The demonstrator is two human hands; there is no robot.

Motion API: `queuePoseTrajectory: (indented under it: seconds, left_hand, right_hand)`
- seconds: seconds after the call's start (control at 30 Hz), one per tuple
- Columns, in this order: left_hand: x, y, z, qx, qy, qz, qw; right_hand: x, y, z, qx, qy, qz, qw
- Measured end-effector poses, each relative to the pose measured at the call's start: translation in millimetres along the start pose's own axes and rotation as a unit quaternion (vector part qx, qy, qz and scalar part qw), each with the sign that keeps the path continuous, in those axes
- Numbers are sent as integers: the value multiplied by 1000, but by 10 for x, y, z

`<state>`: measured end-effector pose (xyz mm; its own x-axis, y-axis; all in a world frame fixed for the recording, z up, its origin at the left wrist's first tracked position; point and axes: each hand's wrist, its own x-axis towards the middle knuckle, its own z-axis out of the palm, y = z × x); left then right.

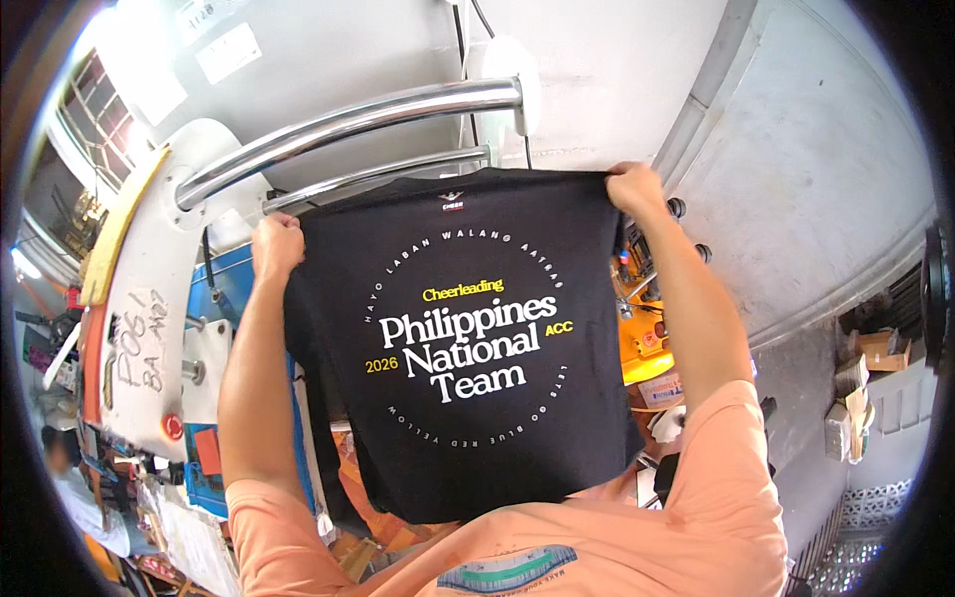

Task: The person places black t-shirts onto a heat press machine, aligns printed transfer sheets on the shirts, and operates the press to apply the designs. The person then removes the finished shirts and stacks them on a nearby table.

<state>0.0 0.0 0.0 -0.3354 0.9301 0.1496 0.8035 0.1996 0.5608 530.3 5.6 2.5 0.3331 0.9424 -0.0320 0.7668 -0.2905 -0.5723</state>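
Observation:
A black T-shirt [458, 468] with white and yellow printed lettering hangs spread out in front of me. At its upper left shoulder my left hand [278, 244] is closed around the cloth. My right hand [635, 189] pinches the opposite shoulder, a little higher up. The fabric is stretched between both hands along the collar edge, and its lower part drops loosely towards my body. Whatever lies straight behind the shirt is hidden by it.
Two chrome bars [358, 121] of a white machine [139, 328] run just beyond the shirt. A red button [172, 427] sits on that machine. Yellow equipment [645, 343] stands behind the shirt's right side. Cardboard boxes [881, 351] are at far right. A person [85, 497] is at lower left.

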Motion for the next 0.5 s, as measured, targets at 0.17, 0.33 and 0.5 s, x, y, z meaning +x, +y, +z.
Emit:
queuePoseTrajectory:
  seconds: [0.17, 0.33, 0.5]
  left_hand:
    - [503, -211, 940, -289, -7, -143, 947]
    - [93, -438, 1558, -282, -57, 56, 956]
    - [-1770, -530, 1097, -212, -29, 105, 971]
  right_hand:
    - [582, 2, 802, 230, -13, 124, 965]
    - [575, 317, 1574, 131, -2, -34, 991]
    - [-1169, 667, 1366, 65, -28, -72, 995]
